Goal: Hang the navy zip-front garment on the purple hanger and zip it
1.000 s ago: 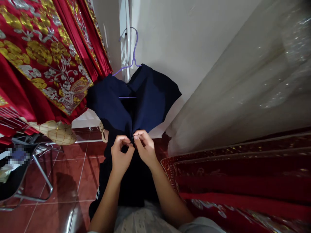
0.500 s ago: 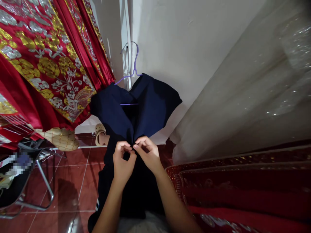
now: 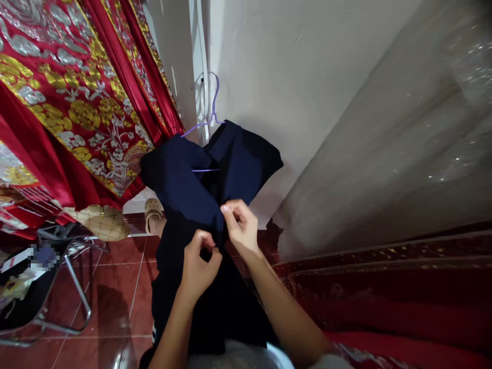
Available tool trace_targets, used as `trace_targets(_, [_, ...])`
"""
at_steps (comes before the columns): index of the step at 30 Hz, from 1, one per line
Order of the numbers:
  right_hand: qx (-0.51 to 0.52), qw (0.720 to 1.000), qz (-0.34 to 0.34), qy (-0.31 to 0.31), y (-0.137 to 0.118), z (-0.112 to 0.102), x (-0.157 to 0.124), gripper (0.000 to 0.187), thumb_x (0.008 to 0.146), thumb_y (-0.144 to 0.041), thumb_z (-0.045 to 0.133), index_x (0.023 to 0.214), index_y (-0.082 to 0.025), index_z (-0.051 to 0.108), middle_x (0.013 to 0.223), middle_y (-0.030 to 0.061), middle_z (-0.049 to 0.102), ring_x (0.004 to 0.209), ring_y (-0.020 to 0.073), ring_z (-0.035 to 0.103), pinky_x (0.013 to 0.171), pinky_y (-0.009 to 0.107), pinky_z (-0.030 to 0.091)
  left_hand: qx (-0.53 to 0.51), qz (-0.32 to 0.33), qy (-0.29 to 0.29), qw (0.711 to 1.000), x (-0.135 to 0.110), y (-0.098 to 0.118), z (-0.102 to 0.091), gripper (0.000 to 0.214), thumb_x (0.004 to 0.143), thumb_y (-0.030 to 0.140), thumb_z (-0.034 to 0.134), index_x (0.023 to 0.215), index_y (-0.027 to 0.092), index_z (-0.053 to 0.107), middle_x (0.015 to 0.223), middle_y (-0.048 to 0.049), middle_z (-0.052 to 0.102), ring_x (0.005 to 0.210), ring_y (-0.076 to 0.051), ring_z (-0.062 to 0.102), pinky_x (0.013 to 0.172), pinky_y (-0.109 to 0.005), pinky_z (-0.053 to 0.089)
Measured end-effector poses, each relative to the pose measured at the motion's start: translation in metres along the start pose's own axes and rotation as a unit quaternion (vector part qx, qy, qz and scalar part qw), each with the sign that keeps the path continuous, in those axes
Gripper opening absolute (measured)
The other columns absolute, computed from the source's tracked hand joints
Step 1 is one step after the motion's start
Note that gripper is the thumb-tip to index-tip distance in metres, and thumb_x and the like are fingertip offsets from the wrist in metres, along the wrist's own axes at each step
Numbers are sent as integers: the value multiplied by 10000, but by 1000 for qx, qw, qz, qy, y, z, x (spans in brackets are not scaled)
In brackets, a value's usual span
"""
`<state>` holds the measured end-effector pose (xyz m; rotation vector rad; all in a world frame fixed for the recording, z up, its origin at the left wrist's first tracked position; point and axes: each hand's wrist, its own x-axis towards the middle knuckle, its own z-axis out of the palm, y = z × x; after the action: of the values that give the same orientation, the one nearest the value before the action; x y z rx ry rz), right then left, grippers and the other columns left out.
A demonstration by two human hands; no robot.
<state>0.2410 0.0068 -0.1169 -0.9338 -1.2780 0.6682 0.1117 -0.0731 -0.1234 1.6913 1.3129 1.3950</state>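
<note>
Fingers, left: the fingers [image 3: 205, 240] of the left hand [image 3: 200, 261] are curled and pinched together on the front of a dark blue cloth top [image 3: 180, 184].
Fingers, right: the fingers [image 3: 230, 211] of the right hand [image 3: 240, 223] are pinched on the same top's front edge, a little higher up than the left hand.
Hands: the two hands are just beside each other, in the middle of the head view.
Where the top is: it hangs on a thin purple wire hanger [image 3: 212, 105] against the white wall [image 3: 292, 77]. Its lower part falls down between the two arms.
Marks: small white stripes [image 3: 154, 328] show at the bottom left of the top.
Writing: a blurred patch [image 3: 40, 256] sits on the chair, too blurred to read.
Count: two hands, one top, one hanger, one sandal, one chair.
Left side: a big red cloth with gold and silver flowers [image 3: 65, 92] hangs near the top's left shoulder.
Below that: a tan woven thing [image 3: 102, 223] and a beige sandal [image 3: 154, 211] lie on the shiny red tile floor [image 3: 115, 277].
Chair: a grey metal chair [image 3: 73, 287] stands at the far left, well apart from the hands.
Right side: a pale see-through curtain with sparkles [image 3: 384, 154] hangs beside the top.
Under it: a dark red cloth with gold trim [image 3: 384, 287] lies to the right of the right arm.
</note>
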Motion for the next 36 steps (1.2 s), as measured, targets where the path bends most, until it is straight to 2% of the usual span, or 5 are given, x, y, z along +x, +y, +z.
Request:
trace_targets(8, [-132, 974, -181, -14, -33, -2, 140, 300, 1008, -450, 528, 825, -213, 510, 609, -51, 421, 547, 108, 360, 588, 276, 266, 42, 29, -76, 996, 13, 9, -13, 169, 801, 54, 540, 826, 200, 459, 758, 36, 491, 686, -112, 505, 667, -217, 405])
trace_targets(15, [-159, 963, -178, -122, -52, -7, 127, 240, 1004, -382, 545, 839, -211, 510, 631, -43, 461, 558, 109, 411, 593, 272, 292, 91, 33, -162, 982, 11, 7, -13, 287, 750, -1, 504, 943, 211, 499, 776, 34, 511, 691, -124, 519, 659, -229, 395])
trace_targets(24, [-108, 968, -190, -123, -47, 0, 136, 221, 1006, -325, 542, 823, -213, 490, 625, -47, 434, 559, 100, 392, 599, 274, 293, 95, 38, -172, 980, 19, 15, 4, 300, 822, 7, 532, 1033, 220, 525, 819, 16, 591, 740, -143, 601, 714, -258, 466])
trace_targets(32, [116, 983, 56, -127, -48, -2, 101, 187, 875, -332, 636, 811, -201, 519, 568, -49, 527, 484, 73, 436, 484, 222, 322, 82, 219, 30, 972, 115, 41, -15, 348, 995, 202, 581, 1335, 214, 503, 1094, -78, 671, 986, -179, 673, 863, -298, 541])
trace_targets(36, [160, 974, 68, -145, -58, -4, 99, 200, 839, -313, 656, 753, -203, 513, 533, -57, 510, 464, 60, 415, 460, 208, 291, 92, 246, 6, 965, 167, 59, -22, 327, 1039, 263, 538, 1364, 224, 521, 856, -12, 673, 732, -139, 661, 718, -250, 536])
